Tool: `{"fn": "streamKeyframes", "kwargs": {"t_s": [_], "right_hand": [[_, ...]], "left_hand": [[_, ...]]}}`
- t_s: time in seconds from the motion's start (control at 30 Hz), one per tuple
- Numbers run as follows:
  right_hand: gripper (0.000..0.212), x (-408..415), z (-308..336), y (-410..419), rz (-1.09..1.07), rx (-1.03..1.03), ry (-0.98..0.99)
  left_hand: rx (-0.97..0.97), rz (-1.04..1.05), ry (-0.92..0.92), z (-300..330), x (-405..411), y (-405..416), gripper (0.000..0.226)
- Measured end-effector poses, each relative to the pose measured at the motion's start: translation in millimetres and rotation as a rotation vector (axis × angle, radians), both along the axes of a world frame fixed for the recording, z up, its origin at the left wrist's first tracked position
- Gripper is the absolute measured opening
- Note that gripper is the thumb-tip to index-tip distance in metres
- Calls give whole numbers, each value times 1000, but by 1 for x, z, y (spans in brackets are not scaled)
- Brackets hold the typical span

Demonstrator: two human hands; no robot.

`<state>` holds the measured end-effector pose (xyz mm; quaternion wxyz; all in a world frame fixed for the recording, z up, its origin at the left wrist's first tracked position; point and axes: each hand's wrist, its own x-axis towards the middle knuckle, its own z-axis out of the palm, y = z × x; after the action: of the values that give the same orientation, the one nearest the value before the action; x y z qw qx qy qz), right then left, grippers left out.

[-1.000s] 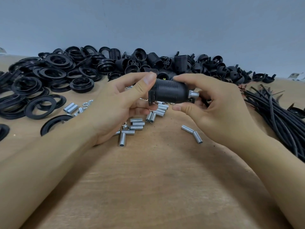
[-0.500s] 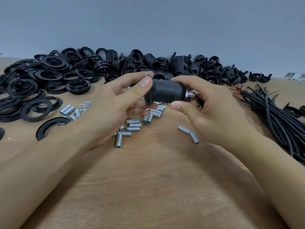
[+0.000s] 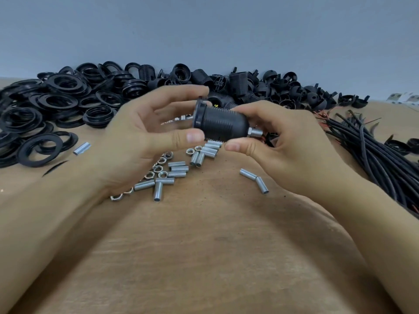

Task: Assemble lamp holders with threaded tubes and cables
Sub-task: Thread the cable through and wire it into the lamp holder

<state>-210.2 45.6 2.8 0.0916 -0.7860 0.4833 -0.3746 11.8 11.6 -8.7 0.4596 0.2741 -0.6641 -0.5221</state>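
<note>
A black lamp holder (image 3: 223, 123) lies sideways in the air between both hands, above the wooden table (image 3: 215, 245). A short silver threaded tube (image 3: 256, 133) sticks out of its narrow right end. My right hand (image 3: 290, 141) grips that narrow end, thumb underneath and fingers over the top. My left hand (image 3: 136, 141) spans the wide flanged end, index finger on its upper rim and thumb on its lower rim, palm held away. Loose threaded tubes (image 3: 179, 169) and small nuts (image 3: 158, 171) lie on the table just below. A bundle of black cables (image 3: 374, 150) lies at the right.
Black threaded rings (image 3: 56, 103) are heaped at the back left, and black holder bodies and caps (image 3: 283, 87) along the back wall. Two tubes (image 3: 254, 177) lie under my right wrist, and one tube (image 3: 82, 148) lies beside the rings.
My left thumb has moved from the top of the holder to under its flange, and the hand has spread wider. The holder sits slightly higher and tilted; my right hand keeps its hold.
</note>
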Motion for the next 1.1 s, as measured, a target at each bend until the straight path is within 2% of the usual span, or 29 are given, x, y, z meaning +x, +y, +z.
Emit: {"fn": "streamKeyframes", "kwargs": {"t_s": [0.13,0.27,0.3,0.37,0.43,0.5,0.57,0.63,0.7,0.73,0.87,0.97,1.03,1.1], "right_hand": [[38,2,-2,0,-22,29,-3],[37,3,-2,-1,-29,47,-42],[37,2,-2,-2,-26,45,-46],[37,2,-3,-2,-28,33,-10],[36,2,-4,-2,-34,31,25],[35,1,-4,-2,-27,52,11],[34,1,-4,-3,1,85,-50],[33,2,-5,-3,21,85,-69],[32,3,-6,-2,18,62,-38],[32,3,-6,-2,9,50,-20],[36,1,-5,-5,-37,50,10],[37,-1,-4,-6,-59,59,21],[38,0,-4,-6,-72,29,67],[37,0,-5,-6,-87,8,79]], "left_hand": [[127,-59,229,8,2,2,38],[248,66,487,11,8,-1,42],[240,114,475,10,7,-2,44],[163,193,313,7,2,-3,55],[112,168,224,6,-3,0,65],[121,162,322,10,-2,2,68],[132,245,402,13,1,2,69],[91,315,293,11,-2,1,65],[83,277,158,7,-11,3,65],[78,250,148,5,-14,4,65],[36,254,326,9,-8,6,61],[14,323,229,7,-11,3,61],[-12,259,149,2,-17,4,60],[-89,209,241,3,-18,8,53]]}}
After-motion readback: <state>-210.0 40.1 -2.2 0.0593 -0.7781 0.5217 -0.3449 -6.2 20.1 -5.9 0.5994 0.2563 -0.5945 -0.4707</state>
